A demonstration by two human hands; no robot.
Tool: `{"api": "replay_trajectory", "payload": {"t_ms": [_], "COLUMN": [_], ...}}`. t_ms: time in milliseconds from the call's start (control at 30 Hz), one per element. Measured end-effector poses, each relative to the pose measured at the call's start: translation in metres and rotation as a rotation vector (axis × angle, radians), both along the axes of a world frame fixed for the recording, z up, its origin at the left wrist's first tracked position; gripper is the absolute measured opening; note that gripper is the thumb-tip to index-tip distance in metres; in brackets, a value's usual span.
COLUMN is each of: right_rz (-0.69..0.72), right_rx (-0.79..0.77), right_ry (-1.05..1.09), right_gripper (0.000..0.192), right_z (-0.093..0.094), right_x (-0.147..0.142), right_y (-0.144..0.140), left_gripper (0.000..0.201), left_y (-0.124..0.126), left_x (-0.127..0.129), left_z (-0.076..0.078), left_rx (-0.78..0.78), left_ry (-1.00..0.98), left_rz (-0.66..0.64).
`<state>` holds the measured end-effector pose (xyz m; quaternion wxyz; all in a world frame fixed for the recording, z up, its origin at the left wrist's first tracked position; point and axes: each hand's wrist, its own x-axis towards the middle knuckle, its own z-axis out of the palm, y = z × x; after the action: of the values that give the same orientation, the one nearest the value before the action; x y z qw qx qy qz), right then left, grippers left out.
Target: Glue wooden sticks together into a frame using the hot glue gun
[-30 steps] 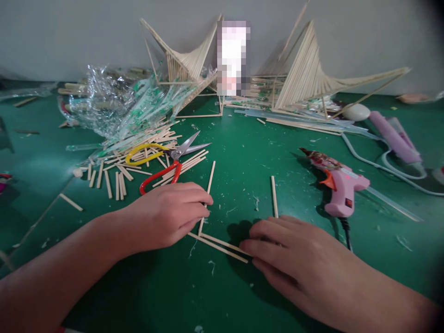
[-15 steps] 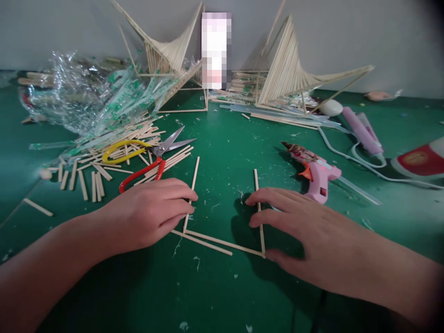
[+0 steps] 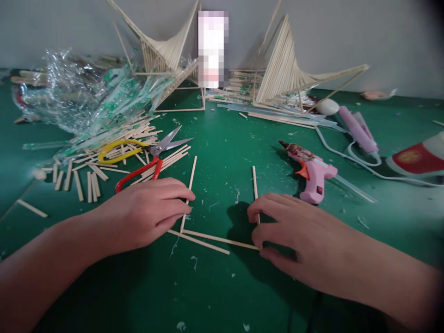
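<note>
Thin wooden sticks form a three-sided frame on the green table. My left hand (image 3: pixel 152 208) rests with its fingers together on the left stick (image 3: pixel 193 173), its thumb hidden. My right hand (image 3: pixel 287 226) curls over the right stick (image 3: pixel 255 178), with fingers and thumb close around its near end, at the corner with the bottom stick (image 3: pixel 220 239). A loose stick (image 3: pixel 208 245) lies slanted just in front of the bottom one and passes near the left corner. Beyond my left hand lie scissors (image 3: pixel 159 149) with open blades and red and yellow handles.
A pink glue gun (image 3: pixel 314 178) lies right of the frame. Short sticks (image 3: pixel 93 185) and crumpled plastic wrap (image 3: pixel 72 101) cover the left side. Two stick models (image 3: pixel 166 51) stand at the back beside a blurred upright screen (image 3: pixel 212 46). A red-white cup (image 3: pixel 412 157) lies far right.
My right hand's fingers have drawn in toward the thumb at the frame's right corner, which has shifted slightly. My left hand stays on its stick. The whole view has moved a little.
</note>
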<state>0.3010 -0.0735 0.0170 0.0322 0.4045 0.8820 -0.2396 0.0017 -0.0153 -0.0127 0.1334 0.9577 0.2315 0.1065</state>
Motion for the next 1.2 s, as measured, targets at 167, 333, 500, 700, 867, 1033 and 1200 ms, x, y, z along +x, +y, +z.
{"api": "replay_trajectory", "payload": {"t_ms": [167, 333, 500, 700, 867, 1033, 1200], "right_rz": [-0.002, 0.004, -0.002, -0.022, -0.051, -0.058, -0.063], "right_rx": [0.014, 0.02, 0.015, -0.006, -0.004, 0.033, 0.181], "right_ry": [0.035, 0.039, 0.041, 0.023, 0.037, 0.063, 0.174], "right_gripper": [0.017, 0.016, 0.014, 0.012, 0.011, 0.006, 0.013], "right_z": [-0.001, -0.001, -0.003, -0.003, -0.002, 0.001, 0.0], "right_x": [0.0, 0.001, 0.002, 0.002, 0.001, -0.001, -0.003], "right_y": [0.002, 0.002, 0.004, 0.003, 0.002, 0.001, 0.004], "left_gripper": [0.025, 0.025, 0.025, 0.024, 0.024, 0.022, 0.009], "left_y": [0.0, 0.001, 0.001, 0.0, 0.001, 0.002, 0.001], "left_x": [0.0, 0.001, 0.001, 0.001, 0.0, -0.004, -0.016], "left_z": [0.001, 0.001, 0.0, 0.001, 0.002, 0.011, 0.024], "left_rx": [-0.003, -0.016, -0.024, -0.005, -0.008, -0.041, -0.14], "left_ry": [0.002, -0.007, -0.008, 0.0, -0.015, -0.03, 0.121], "left_rz": [0.002, 0.002, 0.006, -0.001, 0.016, 0.066, 0.174]}}
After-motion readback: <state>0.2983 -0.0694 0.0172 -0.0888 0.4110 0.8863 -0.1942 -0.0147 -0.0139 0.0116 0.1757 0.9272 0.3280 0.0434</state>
